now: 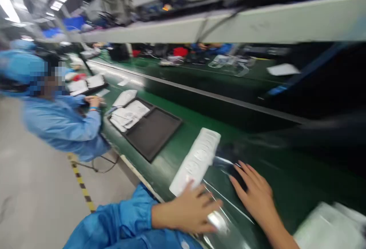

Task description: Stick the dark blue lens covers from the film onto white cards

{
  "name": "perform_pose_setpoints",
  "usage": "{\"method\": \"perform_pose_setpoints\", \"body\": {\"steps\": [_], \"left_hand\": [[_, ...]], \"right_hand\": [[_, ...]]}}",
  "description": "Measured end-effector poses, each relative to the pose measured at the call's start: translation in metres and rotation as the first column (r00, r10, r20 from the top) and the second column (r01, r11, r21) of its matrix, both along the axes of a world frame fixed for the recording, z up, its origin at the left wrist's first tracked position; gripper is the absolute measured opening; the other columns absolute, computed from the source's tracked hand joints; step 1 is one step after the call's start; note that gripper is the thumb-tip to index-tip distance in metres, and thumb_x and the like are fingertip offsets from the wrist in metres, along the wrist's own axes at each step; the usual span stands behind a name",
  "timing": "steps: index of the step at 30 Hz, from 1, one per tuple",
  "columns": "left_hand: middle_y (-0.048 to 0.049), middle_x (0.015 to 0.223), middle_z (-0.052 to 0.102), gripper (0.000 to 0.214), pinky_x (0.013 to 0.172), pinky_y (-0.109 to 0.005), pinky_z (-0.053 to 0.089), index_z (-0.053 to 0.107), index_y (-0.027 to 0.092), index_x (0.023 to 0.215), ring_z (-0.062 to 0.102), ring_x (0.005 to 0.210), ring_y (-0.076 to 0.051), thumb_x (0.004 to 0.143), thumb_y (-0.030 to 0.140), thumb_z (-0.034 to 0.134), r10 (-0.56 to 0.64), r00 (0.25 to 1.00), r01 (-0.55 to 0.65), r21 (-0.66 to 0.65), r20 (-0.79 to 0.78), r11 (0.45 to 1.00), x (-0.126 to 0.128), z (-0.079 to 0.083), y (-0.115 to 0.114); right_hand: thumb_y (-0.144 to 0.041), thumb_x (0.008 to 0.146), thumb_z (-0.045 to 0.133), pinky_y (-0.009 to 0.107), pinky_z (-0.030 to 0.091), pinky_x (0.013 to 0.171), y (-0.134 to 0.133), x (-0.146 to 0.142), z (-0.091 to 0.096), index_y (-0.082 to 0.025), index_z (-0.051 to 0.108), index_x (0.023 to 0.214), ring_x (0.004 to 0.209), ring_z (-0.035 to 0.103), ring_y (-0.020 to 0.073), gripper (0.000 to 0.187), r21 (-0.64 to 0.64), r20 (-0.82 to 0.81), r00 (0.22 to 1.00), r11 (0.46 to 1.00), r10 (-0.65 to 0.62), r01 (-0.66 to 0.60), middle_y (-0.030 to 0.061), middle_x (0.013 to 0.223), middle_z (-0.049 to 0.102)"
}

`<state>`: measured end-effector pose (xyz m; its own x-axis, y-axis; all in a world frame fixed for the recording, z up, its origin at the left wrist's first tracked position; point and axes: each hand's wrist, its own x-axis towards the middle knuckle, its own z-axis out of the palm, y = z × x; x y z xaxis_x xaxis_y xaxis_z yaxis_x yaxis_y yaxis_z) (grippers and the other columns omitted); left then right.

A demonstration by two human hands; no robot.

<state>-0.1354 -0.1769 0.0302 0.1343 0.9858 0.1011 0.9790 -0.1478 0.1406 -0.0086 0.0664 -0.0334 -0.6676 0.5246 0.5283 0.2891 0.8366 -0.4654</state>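
Observation:
My left hand (pixel 187 209) reaches over the bench edge with its fingers spread, near a row of overlapping white flat pieces (pixel 197 157). Its index fingertip lies over the row's near end; whether it touches is blurred. Under and beside that hand lies a shiny white rounded object (pixel 219 220), partly hidden, whose kind I cannot make out. My right hand (pixel 254 191) has its fingers apart, by a dark glossy film or sheet (pixel 225 165) just right of the white row. A bright-edged transparent sheet (pixel 228 201) stretches between the two hands.
A black two-part tray (pixel 153 132) holds white pieces in its left compartment. White bags or sheets (pixel 328 228) lie at the lower right. A co-worker in blue (pixel 63 123) works at the far left. A shelf (pixel 257 24) and a metal rail (pixel 206 92) run along the back.

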Motion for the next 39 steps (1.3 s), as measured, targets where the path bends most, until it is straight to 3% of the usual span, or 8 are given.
{"method": "perform_pose_setpoints", "body": {"steps": [6, 13, 16, 19, 23, 29, 34, 39], "left_hand": [[-0.0147, 0.145, 0.051, 0.070, 0.117, -0.059, 0.023, 0.036, 0.019, 0.153, 0.038, 0.141, -0.036, 0.097, 0.055, 0.053, 0.041, 0.997, -0.040, -0.016, 0.066, 0.999, 0.002, -0.021, 0.012], [-0.0158, 0.117, 0.060, 0.045, 0.115, -0.060, 0.028, 0.061, 0.014, 0.126, 0.052, 0.123, -0.034, 0.097, 0.048, 0.054, 0.064, 0.998, -0.064, -0.003, 0.029, 0.998, 0.007, -0.008, 0.035], [-0.0164, 0.129, 0.057, 0.036, 0.119, -0.056, 0.025, 0.064, 0.014, 0.119, 0.043, 0.136, -0.034, 0.100, 0.042, 0.049, 0.091, 0.996, -0.092, 0.020, 0.024, 0.996, 0.007, -0.003, 0.053], [-0.0217, 0.149, 0.045, 0.049, 0.120, -0.056, 0.024, 0.050, 0.008, 0.140, 0.032, 0.147, -0.036, 0.103, 0.038, 0.042, 0.177, 0.984, -0.177, 0.028, 0.015, 0.984, 0.007, -0.006, 0.070], [-0.0250, 0.160, 0.029, 0.072, 0.119, -0.063, 0.021, 0.029, 0.005, 0.155, 0.025, 0.150, -0.041, 0.101, 0.050, 0.043, 0.233, 0.973, -0.233, -0.013, 0.000, 0.973, 0.022, -0.020, 0.080], [-0.0219, 0.160, 0.031, 0.085, 0.122, -0.061, 0.015, 0.041, 0.010, 0.152, 0.024, 0.150, -0.041, 0.090, 0.068, 0.053, 0.060, 0.997, -0.056, -0.096, 0.042, 0.994, 0.073, -0.033, 0.068], [-0.0221, 0.161, 0.030, 0.084, 0.121, -0.063, 0.013, 0.036, 0.012, 0.154, 0.022, 0.151, -0.039, 0.093, 0.068, 0.047, 0.000, 0.994, 0.011, -0.099, 0.106, 0.995, 0.087, -0.034, 0.055], [-0.0222, 0.154, 0.041, 0.086, 0.121, -0.061, 0.018, 0.045, 0.010, 0.146, 0.031, 0.147, -0.039, 0.084, 0.067, 0.063, -0.018, 0.983, 0.034, -0.085, 0.182, 0.996, 0.080, -0.022, 0.057]], "right_hand": [[-0.036, 0.099, 0.054, 0.049, 0.049, 0.109, -0.004, 0.009, 0.031, -0.023, 0.074, 0.110, 0.118, 0.067, 0.0251, 0.026, -0.310, -0.241, 0.952, 0.945, -0.189, 0.109, 0.0101, 0.124, 0.072], [-0.034, 0.102, 0.050, 0.050, 0.043, 0.115, -0.005, 0.010, 0.019, -0.024, 0.067, 0.130, 0.140, 0.048, 0.0272, 0.034, -0.194, -0.013, 0.998, 0.979, 0.066, -0.068, 0.0090, 0.144, 0.059], [-0.036, 0.103, 0.049, 0.058, 0.035, 0.118, 0.002, 0.011, 0.011, -0.023, 0.055, 0.145, 0.151, 0.027, 0.0309, 0.044, -0.121, 0.234, 0.962, 0.986, 0.141, -0.115, 0.0089, 0.157, 0.042], [-0.037, 0.103, 0.048, 0.062, 0.032, 0.118, 0.015, 0.020, 0.008, -0.024, 0.052, 0.148, 0.151, 0.027, 0.0328, 0.047, -0.106, 0.338, 0.932, 0.989, 0.133, -0.102, 0.0083, 0.158, 0.040], [-0.031, 0.099, 0.050, 0.063, 0.037, 0.115, 0.027, 0.035, 0.022, -0.022, 0.070, 0.128, 0.148, 0.034, 0.0351, 0.035, -0.132, 0.291, 0.950, 0.988, 0.112, -0.076, 0.0093, 0.147, 0.055], [-0.031, 0.100, 0.051, 0.047, 0.038, 0.119, 0.000, 0.033, 0.059, -0.025, 0.060, 0.138, 0.143, 0.045, 0.0245, 0.040, -0.218, 0.091, 0.994, 0.975, 0.060, -0.039, 0.0061, 0.154, 0.049], [-0.029, 0.097, 0.050, 0.059, 0.027, 0.120, -0.014, 0.042, 0.038, -0.019, 0.042, 0.153, 0.154, 0.016, 0.0308, 0.058, -0.091, 0.344, 0.932, 0.992, 0.118, -0.091, 0.0122, 0.167, 0.019], [-0.028, 0.097, 0.046, 0.057, 0.023, 0.123, -0.010, 0.057, 0.018, -0.020, 0.025, 0.161, 0.153, 0.022, 0.0278, 0.068, -0.142, 0.399, 0.904, 0.985, 0.152, -0.103, 0.0119, 0.164, 0.029]]}}
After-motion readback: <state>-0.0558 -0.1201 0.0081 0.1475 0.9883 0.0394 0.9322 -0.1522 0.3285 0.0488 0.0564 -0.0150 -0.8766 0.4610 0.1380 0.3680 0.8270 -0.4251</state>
